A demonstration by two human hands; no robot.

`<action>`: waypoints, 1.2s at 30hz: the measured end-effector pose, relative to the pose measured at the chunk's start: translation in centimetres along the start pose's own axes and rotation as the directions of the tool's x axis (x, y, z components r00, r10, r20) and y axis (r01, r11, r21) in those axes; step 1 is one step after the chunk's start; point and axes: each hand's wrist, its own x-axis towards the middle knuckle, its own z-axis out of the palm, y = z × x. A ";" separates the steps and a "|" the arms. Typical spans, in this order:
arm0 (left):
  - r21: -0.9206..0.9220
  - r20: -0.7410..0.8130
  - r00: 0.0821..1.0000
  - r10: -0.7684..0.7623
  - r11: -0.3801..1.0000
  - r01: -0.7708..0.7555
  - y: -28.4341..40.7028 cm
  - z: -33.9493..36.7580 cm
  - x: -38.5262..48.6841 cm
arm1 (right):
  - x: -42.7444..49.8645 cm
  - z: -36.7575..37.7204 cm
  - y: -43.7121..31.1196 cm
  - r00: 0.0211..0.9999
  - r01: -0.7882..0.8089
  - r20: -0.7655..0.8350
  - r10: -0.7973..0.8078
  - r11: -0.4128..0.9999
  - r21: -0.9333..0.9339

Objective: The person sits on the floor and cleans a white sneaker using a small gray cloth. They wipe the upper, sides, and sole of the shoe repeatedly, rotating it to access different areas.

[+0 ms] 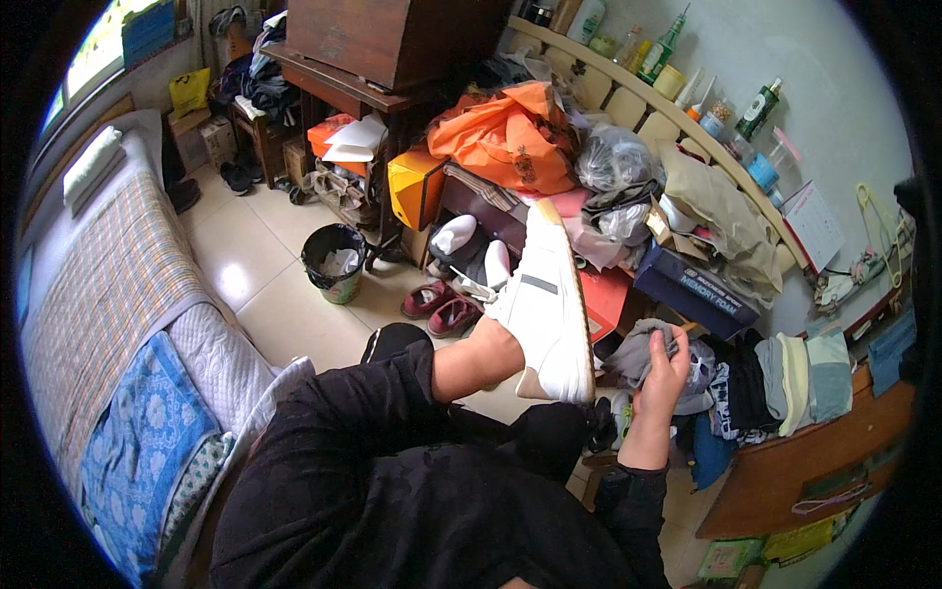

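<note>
A white sneaker (552,302) with a dark grey side stripe and a tan sole edge is held up before me, toe pointing away. My left hand (506,352) goes into its opening and bears it from within; the fingers are hidden. White laces (471,286) hang loose at the shoe's left side. To the right of the shoe, apart from it, my right hand (662,379) grips a bunched grey cloth (639,353) between thumb and fingers. Behind the sneaker are grey shoes with white stuffing (454,234) and dark red shoes (450,309) on the floor.
A bin with a black liner (335,254) stands on the tiled floor. At left is a bed (125,243). A shoe box (695,283), an orange bag (508,136) and plastic bags crowd the far side. Folded clothes (791,383) lie on a wooden cabinet (802,471) at right.
</note>
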 end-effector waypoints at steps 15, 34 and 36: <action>0.171 0.077 0.967 0.245 0.952 -0.255 1.2 1.1 1.5 | 0.0 4.2 -5.8 0.920 0.076 0.380 -0.099 0.994 0.077; 0.073 0.051 0.979 0.198 0.977 -0.201 -0.1 1.8 1.8 | -2.0 4.1 -8.3 0.591 -0.009 0.802 0.088 0.995 -0.102; -0.139 0.140 0.982 0.125 0.985 -0.106 -0.4 1.7 2.7 | -1.4 3.0 -7.8 0.780 -0.032 0.624 -0.032 0.995 0.091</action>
